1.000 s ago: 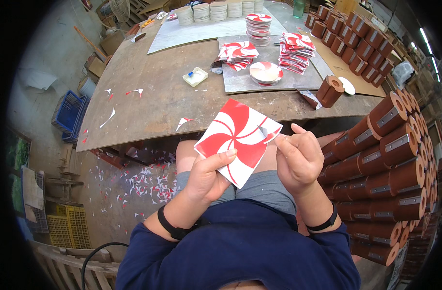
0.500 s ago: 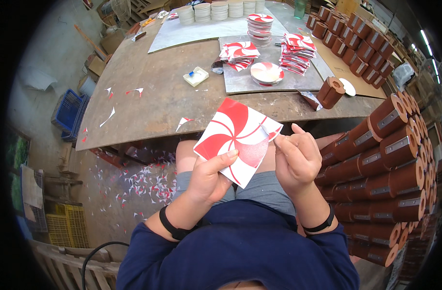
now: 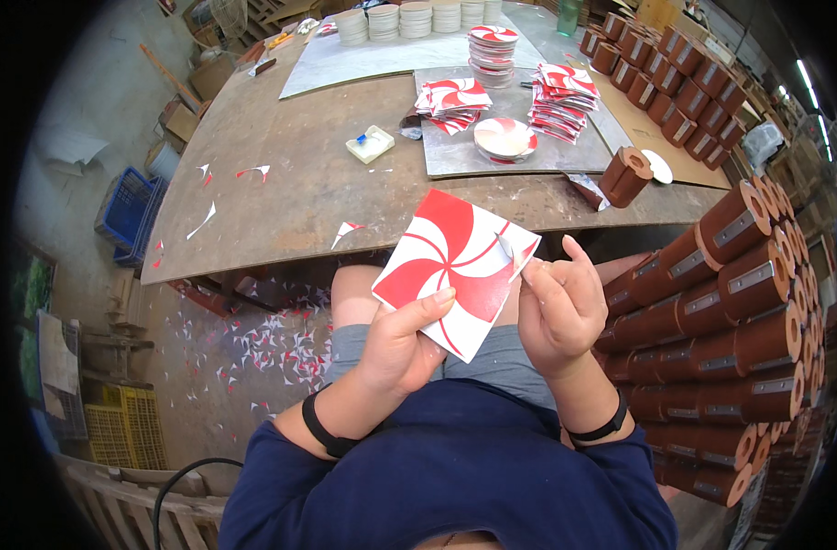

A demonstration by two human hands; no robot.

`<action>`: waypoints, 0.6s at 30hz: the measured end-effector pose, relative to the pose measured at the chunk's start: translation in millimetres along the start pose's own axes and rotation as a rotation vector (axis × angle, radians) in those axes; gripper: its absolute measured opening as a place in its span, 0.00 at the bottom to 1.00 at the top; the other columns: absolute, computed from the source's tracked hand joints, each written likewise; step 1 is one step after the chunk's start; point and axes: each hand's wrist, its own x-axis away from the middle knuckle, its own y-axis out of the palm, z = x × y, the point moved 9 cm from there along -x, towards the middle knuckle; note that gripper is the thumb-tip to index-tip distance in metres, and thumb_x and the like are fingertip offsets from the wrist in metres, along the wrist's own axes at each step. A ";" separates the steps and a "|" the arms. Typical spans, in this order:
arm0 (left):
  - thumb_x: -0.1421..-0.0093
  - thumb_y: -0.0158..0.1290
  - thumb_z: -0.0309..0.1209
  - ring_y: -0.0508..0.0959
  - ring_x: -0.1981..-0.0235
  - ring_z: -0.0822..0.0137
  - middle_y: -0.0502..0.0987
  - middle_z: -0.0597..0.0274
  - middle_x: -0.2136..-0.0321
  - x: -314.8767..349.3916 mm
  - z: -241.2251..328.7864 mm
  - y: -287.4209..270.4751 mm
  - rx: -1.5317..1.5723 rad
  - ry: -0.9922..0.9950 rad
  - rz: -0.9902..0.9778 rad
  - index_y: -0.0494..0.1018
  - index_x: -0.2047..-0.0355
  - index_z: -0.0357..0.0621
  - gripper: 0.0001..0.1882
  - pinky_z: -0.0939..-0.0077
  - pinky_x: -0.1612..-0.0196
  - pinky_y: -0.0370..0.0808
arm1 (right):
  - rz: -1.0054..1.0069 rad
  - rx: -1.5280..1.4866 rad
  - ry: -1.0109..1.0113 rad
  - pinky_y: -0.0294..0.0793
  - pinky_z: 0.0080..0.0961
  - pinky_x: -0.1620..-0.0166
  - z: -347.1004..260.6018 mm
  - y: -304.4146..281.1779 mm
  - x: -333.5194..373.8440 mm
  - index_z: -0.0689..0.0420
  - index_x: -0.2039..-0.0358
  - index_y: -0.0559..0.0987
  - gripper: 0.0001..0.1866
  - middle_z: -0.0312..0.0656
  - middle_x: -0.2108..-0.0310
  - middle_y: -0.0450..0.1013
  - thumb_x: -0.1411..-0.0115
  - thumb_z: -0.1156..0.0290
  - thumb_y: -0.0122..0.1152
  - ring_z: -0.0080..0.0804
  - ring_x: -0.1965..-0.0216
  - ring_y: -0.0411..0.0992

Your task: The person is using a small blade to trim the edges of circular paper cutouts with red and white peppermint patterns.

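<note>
Above my lap I hold a square sheet (image 3: 437,243) printed with a red and white swirl. My left hand (image 3: 402,341) grips its lower left edge, thumb on top and fingers hidden beneath. At the sheet's right corner is my right hand (image 3: 560,307), its thumb and fingers drawn together. A thin grey blade (image 3: 503,246) shows its tip over the print beside those fingers. Its handle is hidden, and what lies under the sheet does not show.
On the table (image 3: 281,156) stand stacks of swirl sheets (image 3: 565,92), a stack of round swirl discs (image 3: 492,55) and a small pale dish (image 3: 371,145). Brown cylinders (image 3: 730,266) are piled close at my right. Paper offcuts (image 3: 276,348) litter the floor at left.
The sheet and both hands have shifted slightly to the right. More of the blade's tip shows over the print near the right corner. The left hand keeps its grip.
</note>
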 end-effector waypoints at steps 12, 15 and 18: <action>0.47 0.43 0.20 0.68 0.56 0.65 0.66 0.55 0.58 1.7 1.8 0.2 -0.005 0.022 0.015 0.56 0.54 0.35 0.19 0.72 0.55 0.67 | 0.003 -0.003 0.030 0.69 0.37 0.62 0.1 -3.2 5.7 0.60 0.75 0.76 0.12 0.36 0.83 0.66 0.65 0.85 0.57 0.27 0.81 0.64; 0.47 0.43 0.20 0.68 0.56 0.65 0.66 0.55 0.59 3.3 1.5 5.9 -0.022 0.029 -0.009 0.56 0.54 0.35 0.19 0.72 0.54 0.67 | 0.011 0.024 0.044 0.69 0.37 0.62 1.7 -2.2 3.6 0.60 0.76 0.76 0.12 0.36 0.84 0.65 0.65 0.86 0.57 0.27 0.82 0.64; 0.48 0.44 0.19 0.68 0.56 0.64 0.66 0.54 0.59 2.7 2.0 5.0 -0.043 0.035 -0.013 0.56 0.53 0.35 0.20 0.71 0.54 0.67 | 0.030 0.014 0.034 0.69 0.36 0.62 2.3 -4.0 2.8 0.61 0.76 0.76 0.12 0.36 0.84 0.64 0.66 0.86 0.57 0.28 0.82 0.64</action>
